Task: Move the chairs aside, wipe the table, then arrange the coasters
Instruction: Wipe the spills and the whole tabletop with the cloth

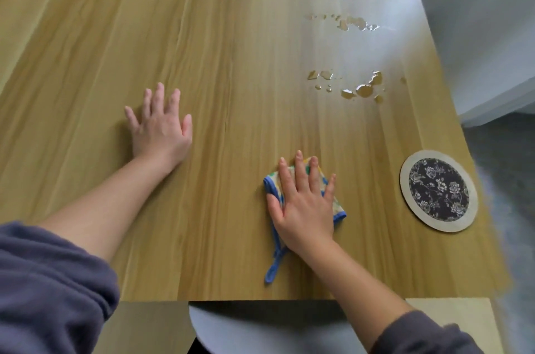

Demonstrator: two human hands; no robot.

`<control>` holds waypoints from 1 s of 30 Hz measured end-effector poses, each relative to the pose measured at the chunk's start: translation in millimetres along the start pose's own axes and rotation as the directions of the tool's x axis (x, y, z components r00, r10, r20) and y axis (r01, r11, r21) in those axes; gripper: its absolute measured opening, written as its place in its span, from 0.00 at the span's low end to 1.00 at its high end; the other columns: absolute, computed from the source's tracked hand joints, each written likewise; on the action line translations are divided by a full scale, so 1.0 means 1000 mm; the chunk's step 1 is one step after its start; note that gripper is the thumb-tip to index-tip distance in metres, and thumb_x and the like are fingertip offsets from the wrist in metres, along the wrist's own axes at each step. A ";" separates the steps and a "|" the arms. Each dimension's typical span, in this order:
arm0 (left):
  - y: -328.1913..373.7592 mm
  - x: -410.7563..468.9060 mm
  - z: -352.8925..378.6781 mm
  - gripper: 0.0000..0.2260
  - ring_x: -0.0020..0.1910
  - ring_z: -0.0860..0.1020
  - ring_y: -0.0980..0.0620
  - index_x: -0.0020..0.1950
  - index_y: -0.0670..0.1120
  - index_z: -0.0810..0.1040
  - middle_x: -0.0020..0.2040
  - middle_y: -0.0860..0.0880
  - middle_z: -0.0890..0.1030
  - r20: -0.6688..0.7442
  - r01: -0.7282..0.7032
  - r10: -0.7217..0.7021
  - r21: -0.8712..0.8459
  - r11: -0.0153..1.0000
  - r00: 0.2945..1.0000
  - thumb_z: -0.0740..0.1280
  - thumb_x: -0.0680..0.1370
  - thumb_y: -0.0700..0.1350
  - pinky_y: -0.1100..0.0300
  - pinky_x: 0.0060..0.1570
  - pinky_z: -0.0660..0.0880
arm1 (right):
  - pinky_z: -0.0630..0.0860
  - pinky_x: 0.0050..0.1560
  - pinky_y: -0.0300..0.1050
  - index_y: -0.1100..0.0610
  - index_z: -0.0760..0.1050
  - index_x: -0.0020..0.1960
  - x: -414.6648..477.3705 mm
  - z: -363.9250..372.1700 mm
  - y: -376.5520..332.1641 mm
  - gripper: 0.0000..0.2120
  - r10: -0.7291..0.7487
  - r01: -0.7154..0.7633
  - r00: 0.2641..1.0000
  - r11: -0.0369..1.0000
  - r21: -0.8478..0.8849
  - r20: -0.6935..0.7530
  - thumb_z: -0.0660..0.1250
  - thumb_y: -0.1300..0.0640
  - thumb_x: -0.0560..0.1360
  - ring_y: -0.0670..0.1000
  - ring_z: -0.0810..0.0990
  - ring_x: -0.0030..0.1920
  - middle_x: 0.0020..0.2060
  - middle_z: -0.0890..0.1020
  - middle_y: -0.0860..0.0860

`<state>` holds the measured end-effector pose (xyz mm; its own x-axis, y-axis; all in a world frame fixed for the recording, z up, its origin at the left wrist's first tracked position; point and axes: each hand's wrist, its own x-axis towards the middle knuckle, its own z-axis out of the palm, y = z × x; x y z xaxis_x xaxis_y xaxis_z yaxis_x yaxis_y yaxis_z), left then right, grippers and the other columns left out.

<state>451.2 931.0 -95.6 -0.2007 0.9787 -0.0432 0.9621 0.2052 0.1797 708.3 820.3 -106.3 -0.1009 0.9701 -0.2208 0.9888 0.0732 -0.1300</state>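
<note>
Left hand (161, 127): fingers spread, flat on light wood-grain table (86, 49), bracing. Right hand (304, 203): fingers straight, slightly apart, pressing folded blue-edged patterned cloth (337, 210). Water droplets (363, 90) farther right, unwiped; wiping step underway, next stroke presumably toward them. Round floral-centred coaster (438, 191) near right edge.

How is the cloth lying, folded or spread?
Folded. The cloth is a compact pad under the flat right hand, barely wider than the palm, its blue loop trailing behind.
</note>
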 end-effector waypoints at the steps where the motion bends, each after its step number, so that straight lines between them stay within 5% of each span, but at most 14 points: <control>1: 0.005 0.003 0.000 0.25 0.77 0.48 0.45 0.77 0.47 0.55 0.79 0.44 0.51 0.003 -0.009 0.009 -0.002 1.000 1.000 0.54 0.81 0.52 0.37 0.72 0.44 | 0.34 0.74 0.63 0.45 0.42 0.80 0.009 -0.004 0.000 0.34 0.003 -0.003 1.000 1.000 0.002 -0.003 0.39 0.36 0.76 0.54 0.33 0.78 0.80 0.40 0.48; 14: 0.039 0.099 0.001 0.26 0.78 0.47 0.46 0.78 0.48 0.54 0.79 0.45 0.50 0.048 -0.131 0.131 -0.012 0.991 0.990 0.53 0.81 0.53 0.38 0.73 0.44 | 0.37 0.75 0.65 0.45 0.40 0.80 0.164 -0.039 -0.003 0.31 0.060 -0.060 0.998 0.998 0.011 -0.032 0.45 0.38 0.81 0.56 0.35 0.78 0.80 0.39 0.49; 30: 0.091 0.246 0.009 0.26 0.77 0.47 0.45 0.77 0.49 0.55 0.79 0.45 0.50 -0.008 -0.007 0.007 -0.045 0.999 1.000 0.54 0.80 0.52 0.37 0.72 0.44 | 0.37 0.74 0.67 0.46 0.44 0.80 0.351 -0.075 -0.012 0.31 -0.029 0.031 0.996 0.999 0.023 -0.088 0.47 0.39 0.80 0.57 0.38 0.79 0.80 0.44 0.51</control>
<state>491.0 1190.7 -98.5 -0.1952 0.9802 -0.0344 0.9543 0.1979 0.2240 669.6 1177.0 -109.3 -0.1197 0.9842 -0.1307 0.9823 0.0984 -0.1592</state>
